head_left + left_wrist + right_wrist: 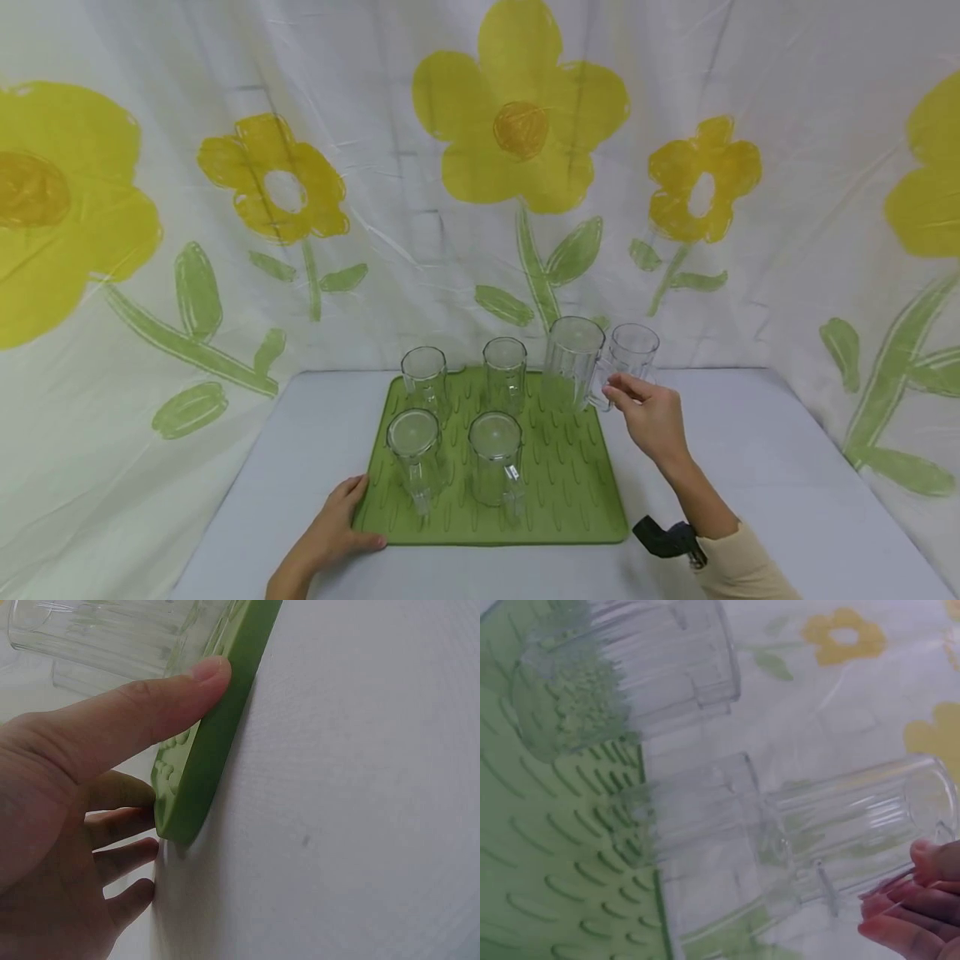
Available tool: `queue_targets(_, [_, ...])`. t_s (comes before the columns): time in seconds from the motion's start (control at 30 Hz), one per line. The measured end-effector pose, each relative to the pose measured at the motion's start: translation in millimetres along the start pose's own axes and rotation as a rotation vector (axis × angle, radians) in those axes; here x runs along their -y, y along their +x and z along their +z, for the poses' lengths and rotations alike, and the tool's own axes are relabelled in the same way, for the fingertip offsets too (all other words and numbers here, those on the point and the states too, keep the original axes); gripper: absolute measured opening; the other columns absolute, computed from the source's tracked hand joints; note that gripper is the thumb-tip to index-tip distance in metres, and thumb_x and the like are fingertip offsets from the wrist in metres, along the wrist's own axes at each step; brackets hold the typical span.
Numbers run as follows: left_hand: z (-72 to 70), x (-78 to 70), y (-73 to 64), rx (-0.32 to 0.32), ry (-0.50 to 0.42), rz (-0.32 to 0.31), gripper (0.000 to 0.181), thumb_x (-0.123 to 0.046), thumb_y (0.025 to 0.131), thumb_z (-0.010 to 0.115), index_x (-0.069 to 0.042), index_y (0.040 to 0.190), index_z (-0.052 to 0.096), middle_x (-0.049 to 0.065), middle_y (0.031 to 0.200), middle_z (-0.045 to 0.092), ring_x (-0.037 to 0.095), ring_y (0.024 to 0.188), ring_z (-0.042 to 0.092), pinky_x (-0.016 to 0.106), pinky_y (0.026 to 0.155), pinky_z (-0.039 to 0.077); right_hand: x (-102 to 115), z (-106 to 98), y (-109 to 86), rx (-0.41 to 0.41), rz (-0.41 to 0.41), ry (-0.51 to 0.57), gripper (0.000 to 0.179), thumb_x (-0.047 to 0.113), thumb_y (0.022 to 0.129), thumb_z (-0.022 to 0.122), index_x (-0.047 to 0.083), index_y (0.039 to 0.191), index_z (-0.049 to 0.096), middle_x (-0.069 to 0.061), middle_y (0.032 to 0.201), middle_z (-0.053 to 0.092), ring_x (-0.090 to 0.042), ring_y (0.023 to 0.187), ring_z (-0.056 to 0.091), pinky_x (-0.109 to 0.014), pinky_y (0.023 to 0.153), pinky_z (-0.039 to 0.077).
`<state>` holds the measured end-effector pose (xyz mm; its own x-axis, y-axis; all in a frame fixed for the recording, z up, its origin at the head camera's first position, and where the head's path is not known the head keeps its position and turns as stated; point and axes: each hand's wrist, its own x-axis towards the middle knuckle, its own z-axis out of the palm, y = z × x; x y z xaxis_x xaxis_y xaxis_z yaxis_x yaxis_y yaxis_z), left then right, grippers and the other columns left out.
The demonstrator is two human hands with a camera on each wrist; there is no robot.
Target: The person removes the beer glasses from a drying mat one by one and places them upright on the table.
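My right hand (647, 412) pinches the handle of a clear glass mug (573, 362), held upright over the back right part of a green ribbed drying mat (570, 492). In the right wrist view, thumb and fingertips close on that handle at the lower right. My left hand (333, 523) rests at the mat's front left corner. Its thumb (150, 705) lies straight along the front edge while the fingers touch the left side. Two glass mugs, front left (416, 454) and front middle (497, 458), stand upside down on the mat.
Farther back on the mat stand two more glass mugs, one left (424, 375) and one middle (505, 371). Another glass mug (633, 350) is behind my right hand at the back right. A white flower-printed curtain (390, 275) closes off the white table's (300, 433) back.
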<state>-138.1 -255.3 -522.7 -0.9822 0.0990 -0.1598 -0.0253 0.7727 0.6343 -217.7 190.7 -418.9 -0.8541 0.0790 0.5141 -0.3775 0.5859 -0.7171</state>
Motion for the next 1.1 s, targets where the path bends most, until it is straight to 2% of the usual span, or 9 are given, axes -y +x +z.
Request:
queue_targets(0.2, [0.8, 0.0, 1.3, -0.002, -0.003, 0.008, 0.111, -0.030, 0.061, 0.091, 0.013, 0.145, 0.032, 0.032, 0.148, 0.034, 0.054, 0.138, 0.029, 0.064, 0.112, 0.031, 8, -4, 0.3, 0.012, -0.016, 0.018, 0.019, 0.005, 0.086, 0.072, -0.005, 0.102, 0.074, -0.018, 0.089, 0.076, 0.000, 0.071, 0.068, -0.009, 0.057, 0.050])
queue_targets(0.47, [0.8, 0.6, 1.0, -0.006, 0.003, 0.016, 0.111, -0.030, 0.061, 0.091, 0.013, 0.144, 0.033, 0.032, 0.147, 0.035, 0.054, 0.137, 0.030, 0.065, 0.111, 0.031, 16, -6, -0.3, 0.020, -0.047, 0.023, 0.018, 0.004, 0.085, 0.072, -0.005, 0.101, 0.074, -0.018, 0.089, 0.076, 0.007, 0.072, 0.064, -0.008, 0.058, 0.050])
queue_targets(0.77, [0.2, 0.1, 0.6, -0.006, 0.007, 0.008, 0.111, -0.031, 0.061, 0.091, 0.013, 0.144, 0.033, 0.031, 0.147, 0.036, 0.053, 0.137, 0.031, 0.064, 0.111, 0.032, 20, -6, 0.8, 0.006, -0.102, 0.010, 0.015, 0.002, 0.084, 0.073, -0.004, 0.098, 0.075, -0.017, 0.087, 0.076, -0.002, 0.071, 0.068, -0.007, 0.058, 0.049])
queue_targets(1.0, [-1.0, -0.5, 0.9, 0.008, 0.017, 0.000, 0.111, -0.032, 0.062, 0.091, 0.012, 0.145, 0.032, 0.031, 0.149, 0.034, 0.053, 0.138, 0.029, 0.064, 0.112, 0.031, 19, -4, 1.1, -0.012, -0.151, -0.008, 0.019, -0.001, 0.082, 0.074, -0.006, 0.100, 0.074, -0.017, 0.088, 0.076, -0.028, 0.077, 0.073, 0.000, 0.064, 0.047])
queue_targets(1.1, [-1.4, -0.3, 1.3, 0.008, 0.023, -0.002, 0.112, -0.033, 0.062, 0.091, 0.012, 0.145, 0.032, 0.031, 0.149, 0.034, 0.053, 0.138, 0.030, 0.064, 0.112, 0.031, 20, -3, 2.5, -0.023, -0.177, -0.011, 0.019, -0.002, 0.081, 0.074, -0.006, 0.099, 0.074, -0.017, 0.087, 0.076, -0.031, 0.076, 0.073, 0.003, 0.069, 0.045])
